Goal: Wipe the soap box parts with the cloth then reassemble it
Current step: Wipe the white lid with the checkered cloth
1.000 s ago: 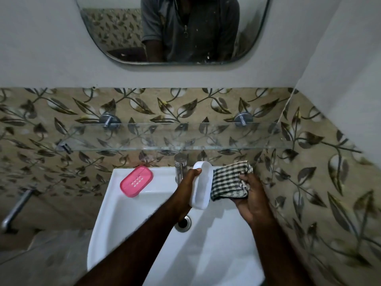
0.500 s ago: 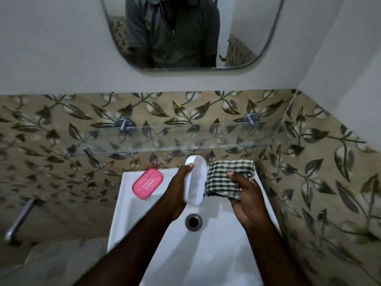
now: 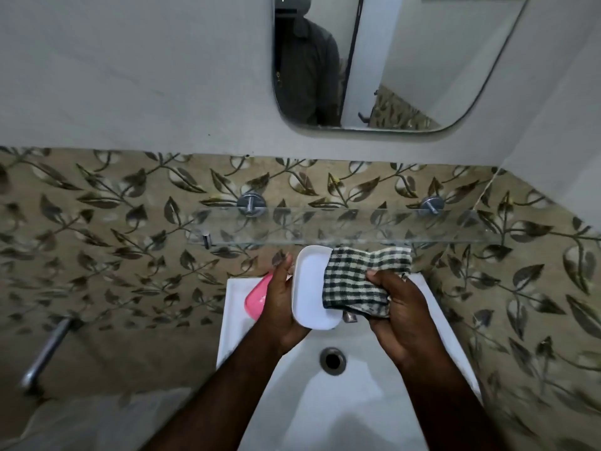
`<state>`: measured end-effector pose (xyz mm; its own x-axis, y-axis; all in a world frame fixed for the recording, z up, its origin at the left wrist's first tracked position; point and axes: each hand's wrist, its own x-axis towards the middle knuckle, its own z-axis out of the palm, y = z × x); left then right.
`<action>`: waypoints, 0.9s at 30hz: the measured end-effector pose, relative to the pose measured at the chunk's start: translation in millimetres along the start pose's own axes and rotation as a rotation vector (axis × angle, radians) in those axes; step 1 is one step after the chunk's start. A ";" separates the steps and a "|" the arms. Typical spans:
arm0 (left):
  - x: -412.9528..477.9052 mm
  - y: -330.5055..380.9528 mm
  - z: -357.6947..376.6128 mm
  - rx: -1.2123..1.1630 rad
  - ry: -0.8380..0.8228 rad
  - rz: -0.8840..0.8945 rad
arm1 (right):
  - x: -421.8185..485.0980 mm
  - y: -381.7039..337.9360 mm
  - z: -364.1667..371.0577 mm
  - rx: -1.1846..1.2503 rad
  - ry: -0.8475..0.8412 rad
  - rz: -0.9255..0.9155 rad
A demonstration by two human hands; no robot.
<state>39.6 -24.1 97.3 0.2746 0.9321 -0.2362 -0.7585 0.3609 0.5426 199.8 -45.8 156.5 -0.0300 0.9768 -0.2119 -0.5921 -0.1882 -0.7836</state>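
Observation:
My left hand (image 3: 281,304) grips the white soap box tray (image 3: 310,288) from its left side and holds it above the sink with the hollow side facing me. A green and white checked cloth (image 3: 359,281) lies over the tray's right edge, gripped by my right hand (image 3: 400,314). The pink soap box part (image 3: 255,299) lies on the sink's back left rim, half hidden behind my left hand.
The white sink (image 3: 439,346) with its drain (image 3: 332,360) is below my hands. The tap (image 3: 349,317) is mostly hidden behind the cloth. A glass shelf (image 3: 341,227) juts from the leaf-patterned tiles just above the tray. A mirror (image 3: 390,60) hangs above, and a metal pipe (image 3: 45,353) is at the left.
The tray has turned from edge-on to show its hollow side. The cloth now covers the tray's right edge. The view has swung left, so the sink sits further right.

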 end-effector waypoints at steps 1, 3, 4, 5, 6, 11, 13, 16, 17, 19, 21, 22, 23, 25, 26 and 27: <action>-0.9 0.4 -0.6 0.041 0.019 0.036 | -2.9 2.8 2.5 -0.012 0.006 -0.005; -4.1 1.0 -1.1 0.129 0.064 0.094 | -6.5 7.1 6.0 -0.006 0.010 -0.012; -6.2 1.0 -0.9 0.148 0.056 0.085 | -7.7 8.2 7.7 0.010 0.008 -0.007; -8.7 1.2 -1.0 0.157 0.033 0.055 | -9.1 9.0 9.8 0.024 0.005 0.000; -10.9 0.5 -0.2 0.169 0.015 0.039 | -10.1 9.9 11.9 0.030 0.007 0.007; -10.7 -9.0 12.6 0.254 -0.080 0.145 | -12.0 16.4 25.4 0.020 0.005 -0.017; -11.4 -12.2 19.5 0.338 -0.035 0.198 | -11.3 21.0 31.4 0.029 0.011 -0.037; -8.1 -13.5 25.7 0.432 0.031 0.275 | -7.3 23.4 32.5 -0.018 0.006 -0.050; -6.2 -12.7 27.3 0.436 0.040 0.278 | -6.6 22.9 31.1 -0.091 0.002 -0.057; -4.3 -8.3 28.7 0.448 0.085 0.280 | -7.7 22.3 29.2 -0.293 0.029 -0.058; -4.7 -4.9 29.9 0.461 0.128 0.296 | -9.4 21.0 30.3 -0.397 -0.004 -0.025; -5.9 -5.2 31.2 0.470 0.132 0.313 | -9.4 19.2 31.4 -0.392 -0.031 -0.007; -6.9 -7.4 32.4 0.486 0.133 0.331 | -7.8 16.1 32.3 -0.362 -0.040 0.006; -8.5 -17.9 33.9 0.503 0.115 0.384 | -2.0 8.8 32.4 -0.257 -0.011 0.027; -9.1 -23.5 35.0 0.504 0.104 0.406 | 0.8 6.1 31.3 -0.212 0.000 0.032; -9.8 -27.1 36.0 0.511 0.107 0.416 | 1.8 5.2 30.0 -0.184 0.001 0.027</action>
<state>78.7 -41.9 114.0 -0.0602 0.9981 0.0111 -0.4055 -0.0346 0.9135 172.5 -42.0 169.6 -0.0428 0.9711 -0.2349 -0.4335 -0.2299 -0.8713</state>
